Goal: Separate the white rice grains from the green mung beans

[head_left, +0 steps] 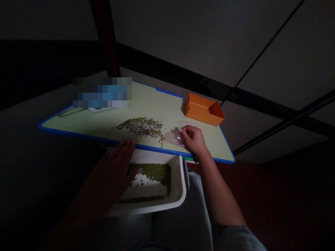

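Note:
A spread of small green beans (142, 126), mung beans by their look, lies on the pale green tabletop (86, 123) with its blue rim. To its right my right hand (193, 138) is closed in a pinch low over the table. What sits between its fingertips is too small to make out. Under and beside those fingers shows a pinkish fan-shaped pattern or flat piece (174, 137); I cannot tell which. My left hand (117, 164) reaches with outstretched fingers to the table's front edge, its thumb above a white tub (180, 195) holding more green beans.
An orange open box (201, 113) stands at the back right of the table. At the back left, a pixelated blue area (104, 96) hides something resting on a white base. Cabinet-like panels (183, 35) rise behind the table. The tub sits below the front edge, above the person's lap.

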Tool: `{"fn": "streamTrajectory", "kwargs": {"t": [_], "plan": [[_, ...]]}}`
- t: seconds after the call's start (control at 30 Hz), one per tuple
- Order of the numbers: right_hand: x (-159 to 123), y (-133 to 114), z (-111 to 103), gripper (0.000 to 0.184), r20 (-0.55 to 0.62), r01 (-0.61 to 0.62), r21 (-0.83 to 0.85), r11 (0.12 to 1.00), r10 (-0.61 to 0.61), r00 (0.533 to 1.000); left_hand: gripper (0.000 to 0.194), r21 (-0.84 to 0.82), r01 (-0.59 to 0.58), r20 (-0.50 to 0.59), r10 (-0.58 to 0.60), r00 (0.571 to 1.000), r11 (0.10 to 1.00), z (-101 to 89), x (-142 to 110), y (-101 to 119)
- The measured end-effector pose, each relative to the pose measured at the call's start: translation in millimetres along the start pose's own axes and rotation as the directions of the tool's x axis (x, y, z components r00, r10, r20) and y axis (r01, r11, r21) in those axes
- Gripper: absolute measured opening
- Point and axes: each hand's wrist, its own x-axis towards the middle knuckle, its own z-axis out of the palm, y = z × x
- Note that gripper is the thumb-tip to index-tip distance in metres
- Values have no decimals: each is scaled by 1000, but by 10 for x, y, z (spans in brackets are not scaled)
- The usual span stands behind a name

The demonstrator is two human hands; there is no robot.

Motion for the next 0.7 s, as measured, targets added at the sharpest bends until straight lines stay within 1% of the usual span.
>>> {"fn": "streamTrajectory", "kwargs": {"t": [0.2, 0.4, 0.57, 0.7], "plan": [[12, -30, 15, 27, 45, 21, -44, 999, -19, 999, 74, 13, 2, 10, -2, 1000, 1000, 11, 13, 10], [6, -40, 20, 28, 71, 64, -46, 997, -61, 996, 76, 16, 3, 6, -3, 1000, 1000, 20, 10, 12], [4, -54, 14, 28, 79, 107, -79, 991, -101, 992, 78, 35, -8, -6, 8, 1000, 999, 18, 9, 7], [7, -53, 13, 27, 88, 130, -70, 989, -124, 988, 77, 33, -14, -5, 14, 1000, 999, 29, 11, 7]]}}
